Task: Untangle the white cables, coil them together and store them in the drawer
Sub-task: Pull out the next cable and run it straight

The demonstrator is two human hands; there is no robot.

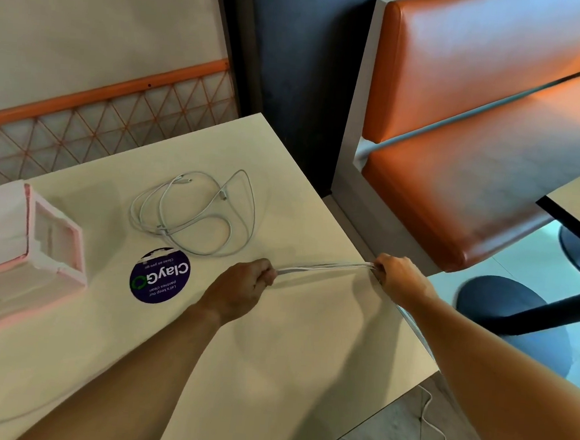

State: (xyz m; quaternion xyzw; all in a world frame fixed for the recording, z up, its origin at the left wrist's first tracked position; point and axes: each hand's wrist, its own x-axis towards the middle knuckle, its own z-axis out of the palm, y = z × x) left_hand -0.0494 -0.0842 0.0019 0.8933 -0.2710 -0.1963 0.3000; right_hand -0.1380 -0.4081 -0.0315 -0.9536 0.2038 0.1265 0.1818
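Observation:
A white cable (323,267) is stretched in several strands between my two hands, just above the cream table (294,340). My left hand (242,287) grips one end of the strands in a fist. My right hand (397,279) pinches the other end at the table's right edge. A loose end of white cable (435,426) hangs down past that edge to the floor. A second white cable (196,213) lies in a loose tangle on the table, behind my left hand. A pink drawer box (54,237) stands at the left, its drawer open.
A round purple sticker (160,276) is stuck on the table in front of the tangle. An orange padded bench (476,130) stands close to the table's right side. A dark table base (515,321) sits on the floor.

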